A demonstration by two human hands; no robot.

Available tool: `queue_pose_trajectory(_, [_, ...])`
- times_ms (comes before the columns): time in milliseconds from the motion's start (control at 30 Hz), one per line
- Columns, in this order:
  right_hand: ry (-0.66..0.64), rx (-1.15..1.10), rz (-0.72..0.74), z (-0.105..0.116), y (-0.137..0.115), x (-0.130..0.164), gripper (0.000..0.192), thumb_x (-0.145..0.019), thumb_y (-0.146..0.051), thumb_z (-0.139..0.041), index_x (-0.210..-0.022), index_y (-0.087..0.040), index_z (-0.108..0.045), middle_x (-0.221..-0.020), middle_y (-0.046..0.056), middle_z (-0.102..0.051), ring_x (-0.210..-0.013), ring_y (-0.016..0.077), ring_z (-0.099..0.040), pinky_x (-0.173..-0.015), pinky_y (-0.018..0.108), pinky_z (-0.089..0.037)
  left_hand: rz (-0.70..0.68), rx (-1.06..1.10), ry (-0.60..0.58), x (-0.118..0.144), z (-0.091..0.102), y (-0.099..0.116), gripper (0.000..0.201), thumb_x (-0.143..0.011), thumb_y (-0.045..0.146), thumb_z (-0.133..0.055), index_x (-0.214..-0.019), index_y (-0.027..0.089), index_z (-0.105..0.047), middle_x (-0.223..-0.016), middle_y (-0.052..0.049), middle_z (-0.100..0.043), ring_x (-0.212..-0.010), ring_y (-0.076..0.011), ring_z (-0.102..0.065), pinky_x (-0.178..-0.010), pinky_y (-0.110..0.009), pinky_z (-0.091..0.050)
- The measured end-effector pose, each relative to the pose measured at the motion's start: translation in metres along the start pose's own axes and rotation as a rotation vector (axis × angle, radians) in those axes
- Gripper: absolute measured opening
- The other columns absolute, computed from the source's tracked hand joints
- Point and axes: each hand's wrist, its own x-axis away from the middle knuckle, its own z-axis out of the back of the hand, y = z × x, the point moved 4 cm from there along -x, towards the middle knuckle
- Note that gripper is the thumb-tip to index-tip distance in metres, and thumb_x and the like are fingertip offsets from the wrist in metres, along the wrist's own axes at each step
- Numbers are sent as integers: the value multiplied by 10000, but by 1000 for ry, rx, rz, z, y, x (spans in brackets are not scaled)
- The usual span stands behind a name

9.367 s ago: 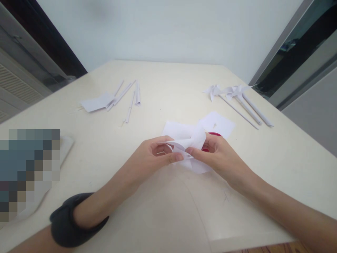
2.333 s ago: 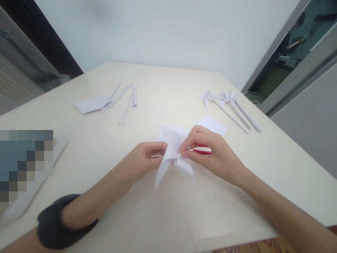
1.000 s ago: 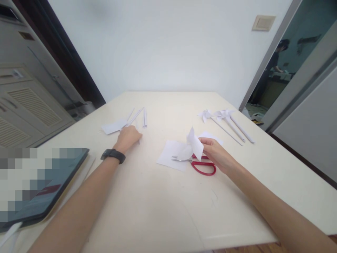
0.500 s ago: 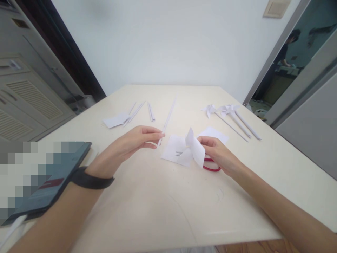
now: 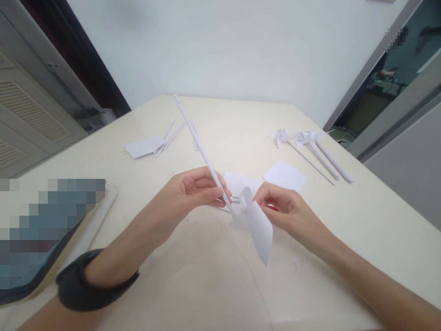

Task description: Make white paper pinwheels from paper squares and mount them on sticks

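Note:
Between thumb and fingers, my left hand holds a long white rolled paper stick that slants up and away to the left. My right hand pinches a white paper pinwheel by its folded blades. The stick's lower end is close to the pinwheel's centre, where a thin yellowish piece shows; whether they touch I cannot tell. Behind the pinwheel, scissors with red handles lie on a sheet of white paper, mostly hidden by my hands.
Finished pinwheels on paper sticks lie at the right. Another paper sheet is behind my right hand. At the left are a paper piece and several thin rolls. A tablet stands near my left forearm. A person works beyond the doorway.
My left hand has swung the stick from leaning right to leaning left and brought its lower end to the pinwheel. My right hand has turned and lowered the pinwheel slightly.

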Motion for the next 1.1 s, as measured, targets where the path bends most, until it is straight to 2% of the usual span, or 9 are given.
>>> queue_pose_trajectory(167, [45,-83,-22,10,0,-1,136,-834,-303,-582,-740,-205,-581,-715,-11,-546,-601,100,-459,-518,228,-311,45,-21,-93,0,-10,-2,62,-834,258,-600,-880,219,-610,-871,-8,-704,-832,-172,-659,-762,-277,-509])
queue_pose_trajectory(333, [150,-153,-25,29,2,-4,110,-800,-305,-625,-766,-203,-604,-779,4,-604,-659,121,-529,-575,239,-392,225,-97,-396,6,-22,-7,167,-802,160,-578,-949,227,-534,-818,-10,-691,-801,-180,-650,-762,-323,-513])
queue_pose_trajectory(433, [223,-156,-2,38,3,-6,79,-795,-265,-621,-755,-199,-608,-765,-2,-596,-641,110,-506,-557,228,-378,259,-211,-527,11,-25,-15,143,-794,148,-577,-902,228,-527,-847,-10,-708,-804,-176,-663,-759,-305,-510])
queue_pose_trajectory(567, [277,-146,36,43,4,-7,75,-814,-254,-582,-780,-196,-616,-735,-2,-584,-628,106,-493,-537,226,-356,268,-260,-547,15,-28,-25,111,-784,213,-625,-839,238,-531,-820,16,-717,-762,-165,-674,-691,-259,-509])
queue_pose_trajectory(767, [351,-143,93,45,-3,-3,96,-815,-282,-563,-810,-197,-608,-861,23,-623,-683,127,-541,-573,249,-408,335,-374,-579,23,-35,-28,161,-749,316,-677,-843,223,-586,-792,-3,-724,-762,-199,-687,-641,-257,-505])
queue_pose_trajectory(867, [378,-108,119,46,-5,-2,85,-818,-267,-552,-780,-197,-579,-805,11,-595,-628,110,-502,-549,241,-389,331,-424,-574,24,-36,-29,187,-727,337,-699,-831,220,-596,-754,0,-715,-734,-202,-684,-603,-247,-492])
queue_pose_trajectory(1100, [368,-45,135,44,-5,-3,98,-831,-261,-557,-758,-198,-574,-714,-13,-525,-609,96,-438,-548,231,-348,342,-383,-590,27,-36,-33,162,-723,279,-698,-771,215,-557,-711,12,-702,-679,-178,-667,-560,-222,-461])
